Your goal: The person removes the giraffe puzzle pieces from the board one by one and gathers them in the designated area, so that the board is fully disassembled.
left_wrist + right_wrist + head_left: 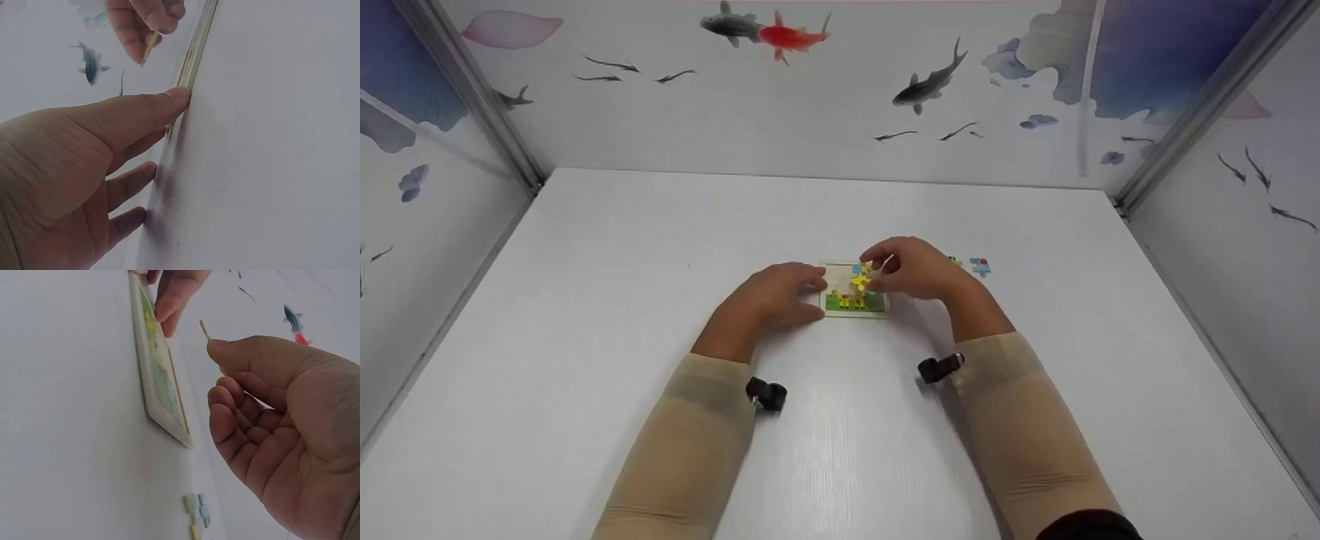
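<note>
A small jigsaw puzzle board [855, 314] with a pale wooden frame lies flat on the table. Green and yellow pieces fill its near side. My left hand [781, 294] is at its left edge. In the left wrist view, the thumb touches the edge of the frame while the other fingers extend fairly straight beside it. Above the right part of the board, my right hand [919, 266] pinches a yellow puzzle piece [860, 283] between thumb and forefinger. The right wrist view shows that puzzle piece [205, 329] edge-on, raised off the board.
Loose puzzle pieces [980, 265] lie on the white table [840, 450] beyond the right wrist, some partly hidden behind it. Printed panels with fish [930, 86] enclose the back and sides. A small black camera [940, 368] sits at the right wrist.
</note>
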`<action>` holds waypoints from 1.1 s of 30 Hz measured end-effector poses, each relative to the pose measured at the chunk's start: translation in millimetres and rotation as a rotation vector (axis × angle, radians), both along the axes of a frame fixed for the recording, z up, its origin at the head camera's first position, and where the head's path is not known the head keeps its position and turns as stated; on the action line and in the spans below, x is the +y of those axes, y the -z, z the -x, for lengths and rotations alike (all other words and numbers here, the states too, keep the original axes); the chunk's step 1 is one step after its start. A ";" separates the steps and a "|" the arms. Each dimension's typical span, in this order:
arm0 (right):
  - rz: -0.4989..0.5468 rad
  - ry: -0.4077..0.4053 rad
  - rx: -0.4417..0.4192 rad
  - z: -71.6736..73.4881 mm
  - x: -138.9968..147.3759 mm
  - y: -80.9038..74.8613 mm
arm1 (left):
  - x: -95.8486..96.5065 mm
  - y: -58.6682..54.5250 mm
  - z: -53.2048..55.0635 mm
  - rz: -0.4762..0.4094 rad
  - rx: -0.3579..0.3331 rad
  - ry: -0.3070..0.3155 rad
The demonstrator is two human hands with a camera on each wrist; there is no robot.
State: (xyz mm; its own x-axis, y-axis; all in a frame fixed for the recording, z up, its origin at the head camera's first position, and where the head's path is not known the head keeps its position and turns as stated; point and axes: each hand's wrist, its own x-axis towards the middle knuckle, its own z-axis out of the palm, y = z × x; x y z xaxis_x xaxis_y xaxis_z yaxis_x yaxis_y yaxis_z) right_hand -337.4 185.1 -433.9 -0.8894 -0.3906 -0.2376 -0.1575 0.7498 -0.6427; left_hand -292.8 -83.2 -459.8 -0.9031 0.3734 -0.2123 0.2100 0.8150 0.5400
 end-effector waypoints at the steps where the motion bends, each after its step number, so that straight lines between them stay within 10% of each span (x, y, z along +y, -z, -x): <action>1: -0.003 0.007 0.002 0.3 4.6 -3.6 | -0.2 0.2 0.2 0.000 0.002 0.001; 19: -0.103 0.130 -0.077 0.1 118.0 -6.5 | -0.5 3.1 -2.1 -0.022 -0.030 -0.045; 33: -0.113 0.132 -0.116 3.8 139.6 8.0 | 1.4 2.8 0.1 -0.011 -0.035 -0.042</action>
State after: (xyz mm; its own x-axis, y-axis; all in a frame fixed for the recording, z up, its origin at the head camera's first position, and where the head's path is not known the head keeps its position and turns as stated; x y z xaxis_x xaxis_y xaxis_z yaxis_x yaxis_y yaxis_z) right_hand -341.1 324.7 -441.9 -0.8953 -0.2373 -0.3769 0.0170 0.8275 -0.5612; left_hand -292.9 -81.8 -462.6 -0.9101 0.3377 -0.2402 0.1563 0.8167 0.5556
